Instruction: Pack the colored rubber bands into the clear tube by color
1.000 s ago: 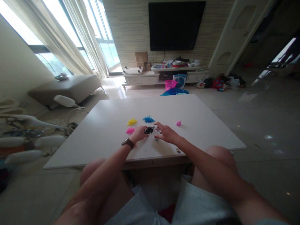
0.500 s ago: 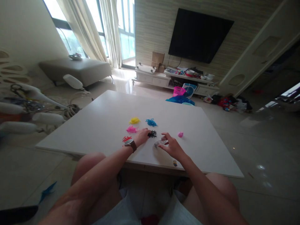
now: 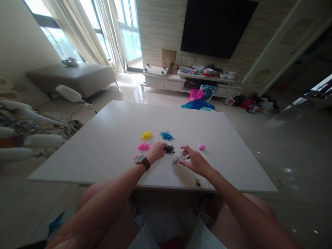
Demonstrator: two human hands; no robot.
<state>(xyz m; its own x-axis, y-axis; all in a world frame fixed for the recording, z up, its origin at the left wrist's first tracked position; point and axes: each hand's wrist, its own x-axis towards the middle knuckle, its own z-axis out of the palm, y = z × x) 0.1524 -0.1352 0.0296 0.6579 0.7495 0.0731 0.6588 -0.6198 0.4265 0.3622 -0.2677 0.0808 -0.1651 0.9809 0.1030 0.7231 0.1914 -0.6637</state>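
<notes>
On the white table, my left hand reaches to a small pile of black strips. Its fingers are pinched together at the pile's left edge, and the fingertips are partly hidden. A small clear plastic bottle lies tilted in my right hand, between thumb and fingers. Dark bits show inside it. Behind the black pile are piles of blue strips and yellow strips. Pink strips lie left of my left hand. Red strips are mostly covered by the wristwatch.
Right of my right hand sits a small pink object. A cartoon sticker is near the table's front edge. Beyond the table stand a pink basket and a low white cabinet. White lamp shades are at the left.
The view has tipped down and shifted slightly. The bottle remains in my right hand and shows more clearly. My left hand stays at the black pile.
</notes>
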